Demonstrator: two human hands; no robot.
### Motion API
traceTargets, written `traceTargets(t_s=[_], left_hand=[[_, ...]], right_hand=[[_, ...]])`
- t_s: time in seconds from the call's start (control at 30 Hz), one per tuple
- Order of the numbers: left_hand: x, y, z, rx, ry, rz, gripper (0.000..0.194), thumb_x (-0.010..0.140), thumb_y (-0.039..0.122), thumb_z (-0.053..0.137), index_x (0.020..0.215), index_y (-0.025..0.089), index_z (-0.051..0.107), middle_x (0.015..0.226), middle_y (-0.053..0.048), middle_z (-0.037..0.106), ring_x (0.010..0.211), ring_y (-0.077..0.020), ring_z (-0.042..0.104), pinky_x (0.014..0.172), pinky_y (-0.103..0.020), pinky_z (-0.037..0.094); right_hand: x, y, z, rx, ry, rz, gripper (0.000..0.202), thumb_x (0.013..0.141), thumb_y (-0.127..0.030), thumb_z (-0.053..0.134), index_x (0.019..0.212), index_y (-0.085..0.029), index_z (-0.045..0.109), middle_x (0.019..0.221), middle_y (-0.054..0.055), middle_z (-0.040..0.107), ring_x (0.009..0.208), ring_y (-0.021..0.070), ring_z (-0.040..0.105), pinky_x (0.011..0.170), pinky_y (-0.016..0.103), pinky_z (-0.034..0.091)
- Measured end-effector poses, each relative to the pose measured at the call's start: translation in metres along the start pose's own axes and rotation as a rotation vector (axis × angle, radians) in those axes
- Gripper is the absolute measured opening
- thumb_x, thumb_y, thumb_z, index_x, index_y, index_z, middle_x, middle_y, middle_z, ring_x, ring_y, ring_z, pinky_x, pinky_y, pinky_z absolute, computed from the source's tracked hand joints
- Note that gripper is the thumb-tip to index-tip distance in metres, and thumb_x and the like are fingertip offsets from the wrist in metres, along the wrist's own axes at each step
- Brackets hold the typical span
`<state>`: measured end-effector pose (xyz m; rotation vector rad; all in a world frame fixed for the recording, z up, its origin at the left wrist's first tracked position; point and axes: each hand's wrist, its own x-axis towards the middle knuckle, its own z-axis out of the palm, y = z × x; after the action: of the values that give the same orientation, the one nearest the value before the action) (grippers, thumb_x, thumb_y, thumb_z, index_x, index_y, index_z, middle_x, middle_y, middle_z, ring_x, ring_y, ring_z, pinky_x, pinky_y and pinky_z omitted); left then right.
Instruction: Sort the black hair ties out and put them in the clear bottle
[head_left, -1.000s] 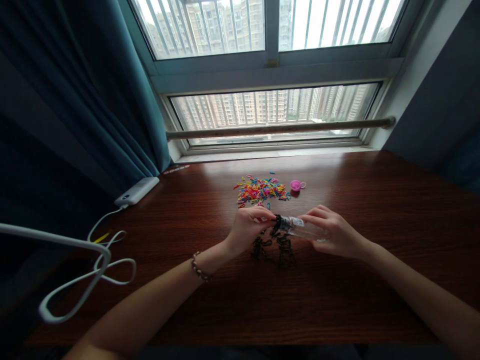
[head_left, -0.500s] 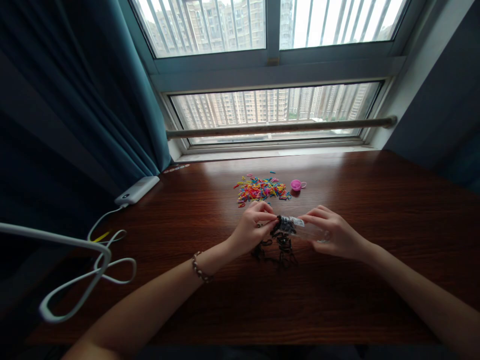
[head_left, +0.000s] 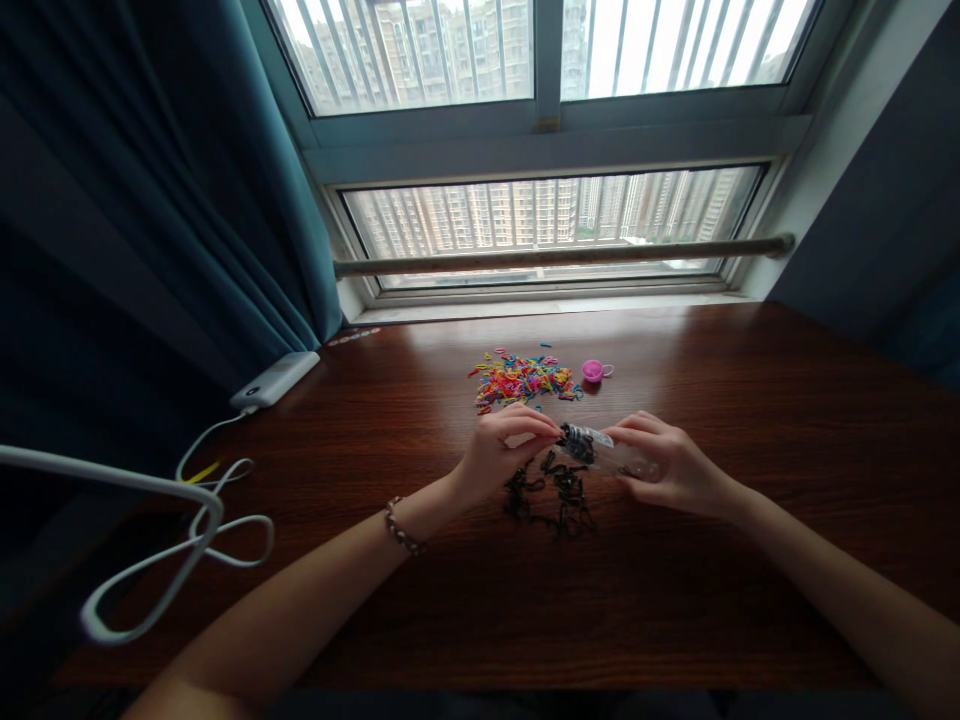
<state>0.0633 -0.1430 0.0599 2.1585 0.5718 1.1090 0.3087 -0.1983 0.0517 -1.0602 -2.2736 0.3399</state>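
My right hand [head_left: 671, 465] is closed around a small clear plastic bottle [head_left: 634, 462], held on its side with its neck toward the left. Black hair ties [head_left: 577, 445] are bunched inside the neck end. At the mouth, my left hand [head_left: 510, 440] has thumb and fingertips pinched on black hair ties that stick out there. Below the bottle, a loose heap of black hair ties [head_left: 562, 500] lies on the table. Beyond my left hand is a pile of small multicoloured hair ties [head_left: 521, 378]. A pink cap [head_left: 592, 371] with a loop sits to its right.
The brown wooden table [head_left: 750, 400] reaches back to a window with a metal rail [head_left: 562, 259]. On the left, a white power strip [head_left: 276, 383] and a looped white cable [head_left: 161, 590] lie near a blue curtain [head_left: 247, 200].
My left fingers have drawn slightly back at the bottle's mouth, still pinching. The bottle's neck has tipped up a little, and more of the black heap below shows.
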Motion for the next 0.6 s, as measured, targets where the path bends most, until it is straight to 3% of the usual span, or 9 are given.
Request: traceTargets(t_s=[0.1, 0.23, 0.3, 0.4, 0.53, 0.6], left_hand=[[-0.001, -0.003, 0.004, 0.038, 0.038, -0.005, 0.011, 0.074, 0.027, 0.062, 0.079, 0.017, 0.065, 0.085, -0.006, 0.059, 0.079, -0.0149, 0.055, 0.072, -0.028, 0.044], [-0.005, -0.003, 0.010, 0.040, 0.089, -0.107, 0.038, 0.063, 0.029, 0.072, 0.097, 0.018, 0.056, 0.096, -0.006, 0.055, 0.082, -0.0150, 0.053, 0.070, -0.027, 0.043], [-0.006, -0.001, 0.012, -0.054, 0.058, -0.157, 0.041, 0.067, 0.029, 0.069, 0.103, 0.019, 0.053, 0.102, -0.007, 0.054, 0.087, -0.0161, 0.053, 0.073, -0.027, 0.044], [-0.005, 0.002, 0.011, -0.297, -0.014, -0.158, 0.037, 0.076, 0.032, 0.060, 0.109, 0.019, 0.051, 0.112, -0.010, 0.053, 0.103, -0.0203, 0.051, 0.085, -0.033, 0.043], [-0.004, 0.005, 0.016, -0.394, -0.073, -0.157, 0.059, 0.062, 0.030, 0.073, 0.116, 0.019, 0.049, 0.120, -0.010, 0.051, 0.115, -0.0251, 0.044, 0.099, -0.038, 0.034], [-0.003, 0.008, 0.021, -0.412, -0.064, -0.206, 0.055, 0.062, 0.026, 0.073, 0.112, 0.017, 0.052, 0.116, -0.009, 0.055, 0.109, -0.0244, 0.049, 0.097, -0.038, 0.036]], right_hand=[[0.001, -0.004, 0.001, 0.001, -0.033, -0.017, 0.044, 0.067, -0.015, 0.060, 0.110, -0.019, 0.056, 0.093, 0.007, 0.057, 0.085, 0.0200, 0.050, 0.074, 0.030, 0.043], [0.002, -0.008, 0.004, 0.003, -0.048, -0.045, 0.046, 0.066, -0.015, 0.061, 0.112, -0.020, 0.055, 0.093, 0.006, 0.058, 0.085, 0.0203, 0.050, 0.075, 0.031, 0.043], [0.003, -0.008, 0.004, 0.004, -0.040, -0.045, 0.046, 0.066, -0.015, 0.061, 0.112, -0.020, 0.055, 0.094, 0.006, 0.058, 0.086, 0.0205, 0.050, 0.075, 0.032, 0.043], [0.002, -0.009, 0.003, 0.037, 0.028, -0.027, 0.046, 0.068, -0.015, 0.061, 0.114, -0.020, 0.054, 0.098, 0.007, 0.058, 0.090, 0.0208, 0.050, 0.078, 0.032, 0.043], [0.007, -0.016, 0.008, 0.158, 0.164, 0.041, 0.045, 0.071, -0.023, 0.065, 0.115, -0.019, 0.052, 0.101, 0.007, 0.057, 0.092, 0.0206, 0.052, 0.079, 0.032, 0.044], [0.015, -0.022, 0.014, 0.237, 0.197, 0.091, 0.045, 0.071, -0.028, 0.066, 0.113, -0.019, 0.051, 0.100, 0.006, 0.058, 0.088, 0.0198, 0.055, 0.077, 0.031, 0.045]])
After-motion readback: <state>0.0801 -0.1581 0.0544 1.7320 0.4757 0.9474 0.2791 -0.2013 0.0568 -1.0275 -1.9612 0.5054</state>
